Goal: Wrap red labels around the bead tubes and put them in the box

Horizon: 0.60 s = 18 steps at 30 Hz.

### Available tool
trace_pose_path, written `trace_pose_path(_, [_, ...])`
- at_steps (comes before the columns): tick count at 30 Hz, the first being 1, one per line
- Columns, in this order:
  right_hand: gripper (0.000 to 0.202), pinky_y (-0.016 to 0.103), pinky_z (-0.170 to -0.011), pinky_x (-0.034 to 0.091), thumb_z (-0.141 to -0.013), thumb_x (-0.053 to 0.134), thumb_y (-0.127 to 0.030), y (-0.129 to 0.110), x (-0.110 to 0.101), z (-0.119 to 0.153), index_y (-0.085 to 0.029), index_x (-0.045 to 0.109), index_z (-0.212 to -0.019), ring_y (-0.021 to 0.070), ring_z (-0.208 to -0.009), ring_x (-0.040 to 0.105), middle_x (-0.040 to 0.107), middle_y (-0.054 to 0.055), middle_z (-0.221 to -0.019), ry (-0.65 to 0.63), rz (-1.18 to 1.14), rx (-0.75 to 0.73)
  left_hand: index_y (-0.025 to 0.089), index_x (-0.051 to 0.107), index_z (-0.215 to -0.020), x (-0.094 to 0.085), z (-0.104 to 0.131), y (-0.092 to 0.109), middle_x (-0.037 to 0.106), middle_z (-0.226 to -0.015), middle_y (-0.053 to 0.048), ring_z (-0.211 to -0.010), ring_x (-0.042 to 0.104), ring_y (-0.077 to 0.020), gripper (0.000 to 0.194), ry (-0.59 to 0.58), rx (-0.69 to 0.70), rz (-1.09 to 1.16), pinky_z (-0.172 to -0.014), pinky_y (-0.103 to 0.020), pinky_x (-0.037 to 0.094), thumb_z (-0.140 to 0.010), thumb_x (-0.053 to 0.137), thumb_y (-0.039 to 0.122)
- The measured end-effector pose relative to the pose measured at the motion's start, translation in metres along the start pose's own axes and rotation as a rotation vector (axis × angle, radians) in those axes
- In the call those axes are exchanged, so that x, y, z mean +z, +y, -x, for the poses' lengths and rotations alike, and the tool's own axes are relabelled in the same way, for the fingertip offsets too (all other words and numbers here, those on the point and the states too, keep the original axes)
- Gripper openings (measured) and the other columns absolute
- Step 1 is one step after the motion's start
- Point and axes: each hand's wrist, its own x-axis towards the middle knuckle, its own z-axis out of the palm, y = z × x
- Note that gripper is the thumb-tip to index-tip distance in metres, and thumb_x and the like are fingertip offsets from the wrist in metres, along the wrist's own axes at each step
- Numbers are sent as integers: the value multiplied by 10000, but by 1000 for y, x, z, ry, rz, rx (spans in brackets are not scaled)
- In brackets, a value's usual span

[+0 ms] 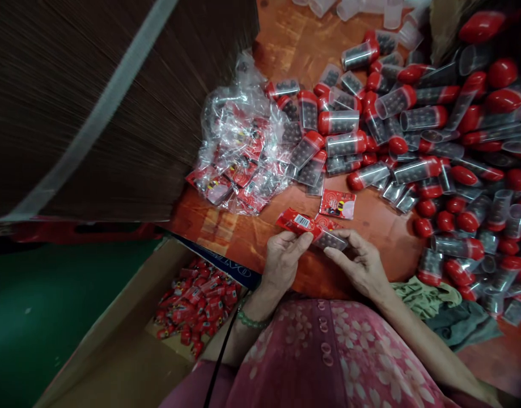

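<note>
My left hand (283,258) pinches a small red printed label (300,221) with a white barcode, between thumb and fingers. In the fingertips of my right hand (362,263) is a clear plastic tube (331,240) full of dark round pellets. The tube lies tilted, its left end against the label; whether it sits inside or beside the label I cannot tell. Just beyond my hands, a flat red printed label (337,204) rests on the table (379,226), with another partly hidden under the held one.
A clear plastic bag (243,141) of red labels lies at the back left. Many red-capped tubes (343,122) are heaped across the right. Below the table's left edge, a cardboard box (115,334) contains red-wrapped pieces (200,300). Cloths (430,297) lie at the right.
</note>
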Motion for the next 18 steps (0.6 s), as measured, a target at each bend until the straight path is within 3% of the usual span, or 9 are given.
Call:
trace_pose_path(4, [185,239,-664,468,-869,704,-355,1,1,1,-236,687,-1008,128,-690,582,673,-25,-819,-67,-40,28,184,761,-816,-2,-3,13,767,-794,-31,-772,731,-177,418,-65,40,69,-843,-329,576,-587,915,498])
trace_pose_path(8, [187,242,-691,466,-872,706,-352,1,2,1,-238,681,-1018,130,-726,591,672,-23,-854,-86,-42,35,174,780,-796,-1,-5,16,776,-786,-62,-839,756,-232,360,-107,31,87,-887,-376,593,-614,911,456])
trace_pose_path(12, [196,249,-674,468,-859,716,-349,-1,6,2,-232,683,-1014,129,-696,581,656,-25,-806,-40,-38,39,207,787,-776,7,-6,11,783,-771,-48,-864,762,-243,294,-61,32,147,-894,-383,608,-613,914,416])
trace_pose_path(18, [243,237,-620,481,-863,710,-404,-2,7,1,-224,662,-1020,118,-636,579,620,-36,-753,-36,-199,125,167,752,-936,10,-5,12,792,-911,-99,-1003,744,-281,483,-134,-7,171,-979,-428,567,-582,927,447])
